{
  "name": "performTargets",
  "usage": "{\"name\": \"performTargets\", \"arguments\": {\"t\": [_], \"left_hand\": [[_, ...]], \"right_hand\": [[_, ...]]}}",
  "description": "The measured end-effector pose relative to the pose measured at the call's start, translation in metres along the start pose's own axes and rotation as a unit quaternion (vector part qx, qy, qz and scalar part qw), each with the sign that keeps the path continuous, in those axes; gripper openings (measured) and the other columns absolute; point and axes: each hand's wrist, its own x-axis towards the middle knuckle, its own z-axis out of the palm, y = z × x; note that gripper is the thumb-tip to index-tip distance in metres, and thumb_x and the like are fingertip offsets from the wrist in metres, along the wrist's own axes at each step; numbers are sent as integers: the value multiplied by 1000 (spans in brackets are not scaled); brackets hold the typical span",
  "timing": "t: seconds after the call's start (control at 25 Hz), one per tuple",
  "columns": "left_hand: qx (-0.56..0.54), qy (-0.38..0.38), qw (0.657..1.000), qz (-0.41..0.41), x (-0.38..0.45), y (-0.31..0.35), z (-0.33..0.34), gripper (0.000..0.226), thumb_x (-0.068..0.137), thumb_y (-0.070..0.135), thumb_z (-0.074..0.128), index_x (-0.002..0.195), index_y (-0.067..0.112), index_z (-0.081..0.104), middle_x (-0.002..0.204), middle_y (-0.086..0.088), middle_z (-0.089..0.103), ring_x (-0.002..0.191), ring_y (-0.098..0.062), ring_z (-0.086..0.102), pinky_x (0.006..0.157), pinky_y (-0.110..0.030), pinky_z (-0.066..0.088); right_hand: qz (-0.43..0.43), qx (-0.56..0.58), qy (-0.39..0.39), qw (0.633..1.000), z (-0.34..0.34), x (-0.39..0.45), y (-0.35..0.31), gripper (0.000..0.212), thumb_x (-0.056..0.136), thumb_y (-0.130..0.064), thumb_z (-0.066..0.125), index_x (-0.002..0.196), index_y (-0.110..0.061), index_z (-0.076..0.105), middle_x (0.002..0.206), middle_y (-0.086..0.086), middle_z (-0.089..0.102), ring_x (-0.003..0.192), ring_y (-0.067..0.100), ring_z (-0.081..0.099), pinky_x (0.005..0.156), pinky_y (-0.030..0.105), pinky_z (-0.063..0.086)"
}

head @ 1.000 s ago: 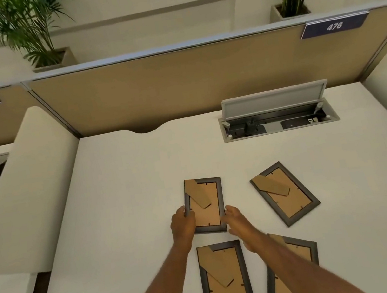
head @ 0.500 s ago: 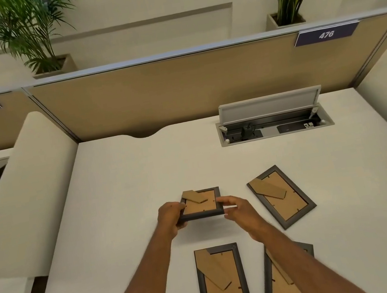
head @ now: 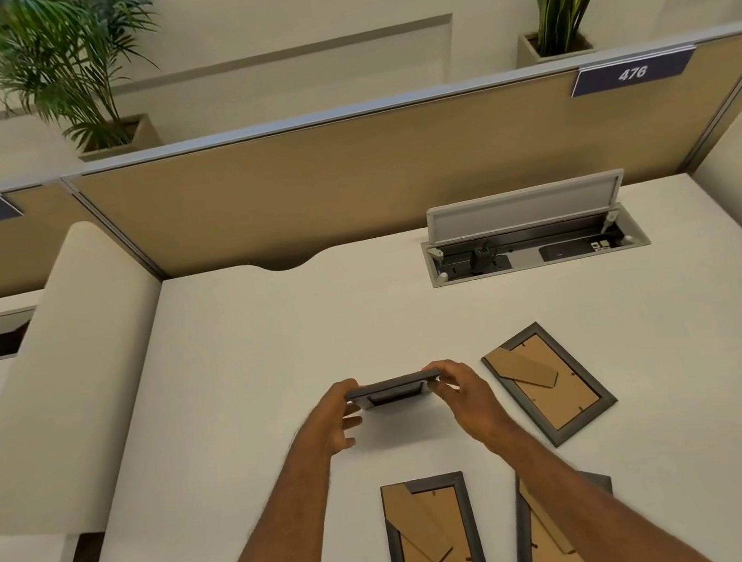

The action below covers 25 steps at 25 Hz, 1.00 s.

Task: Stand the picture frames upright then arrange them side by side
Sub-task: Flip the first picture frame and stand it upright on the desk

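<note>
I hold a dark grey picture frame (head: 393,389) above the white desk (head: 252,372), tipped so I see mostly its edge. My left hand (head: 335,420) grips its left end and my right hand (head: 462,392) grips its right end. Three more frames lie face down, their brown backs and stands showing: one (head: 550,381) angled just right of my right hand, one (head: 433,545) near the front between my arms, and one (head: 555,548) partly hidden under my right forearm.
An open cable box (head: 532,238) with a raised lid is set into the desk at the back right. A tan partition (head: 343,178) closes the far side, with two potted plants behind it. Rounded white dividers (head: 59,378) flank the desk.
The frame that lay flat between my hands has been lifted off the desk and tipped up, so its brown back no longer faces me. The other frames have not moved.
</note>
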Motion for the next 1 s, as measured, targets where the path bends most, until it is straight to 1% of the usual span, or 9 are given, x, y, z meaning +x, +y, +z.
{"name": "performTargets", "arguments": {"t": [0.08,0.12,0.24,0.36,0.52,0.6,0.68,0.84,1.0], "left_hand": [[22,-7,999,36,2,2,1,20,97,35,50,94,24,67,107,3,65,102,-17,60,88,-36,36],[33,-15,998,60,3,3,2,24,100,34,45,96,25,67,110,5,67,106,-16,60,87,-34,41],[53,-27,992,112,11,4,1,34,104,28,37,110,19,69,125,0,68,118,-19,58,108,-41,45],[27,-25,991,126,21,6,4,38,103,24,38,125,12,67,129,-4,68,120,-20,59,107,-37,42],[-53,-9,994,97,27,11,12,32,100,23,42,117,20,69,103,-4,65,97,-19,55,109,-35,36],[-101,-8,989,104,30,15,17,32,102,21,42,119,16,69,109,-10,68,101,-25,60,99,-35,45],[-119,2,987,108,31,19,21,33,103,20,40,110,13,71,110,-14,69,101,-30,63,96,-42,51],[-130,16,986,99,35,19,25,36,106,21,35,95,12,68,104,-15,70,90,-28,66,90,-45,54],[-132,14,986,96,42,17,26,37,107,22,33,95,13,67,105,-15,69,90,-27,66,99,-48,51]], "right_hand": [[-2,-27,3,1000,-1,6,2,28,100,-14,52,120,-33,60,116,-6,58,114,12,57,83,7,42],[-4,-42,2,999,-2,9,3,30,101,-16,50,125,-31,58,118,-3,57,113,12,57,83,7,42],[-19,-75,-5,997,-3,20,6,31,103,-19,47,131,-29,55,119,-2,55,110,11,57,81,6,41],[-27,-93,-6,995,-3,28,7,27,103,-23,46,127,-27,56,117,0,57,108,13,57,77,8,41],[-26,-95,-7,995,-2,37,6,22,103,-29,45,119,-24,59,115,2,57,108,14,56,77,16,42],[-23,-100,-4,995,-1,41,4,26,104,-31,44,124,-22,58,118,4,57,110,16,55,79,19,43],[-17,-117,-5,993,1,45,4,32,104,-34,42,128,-19,56,122,6,57,113,18,54,80,19,44],[-5,-150,12,989,5,51,6,36,104,-39,40,127,-16,55,123,9,58,107,14,53,66,8,41],[-2,-149,20,989,7,55,11,35,104,-39,40,126,-17,56,123,10,59,107,15,55,70,10,43]]}}
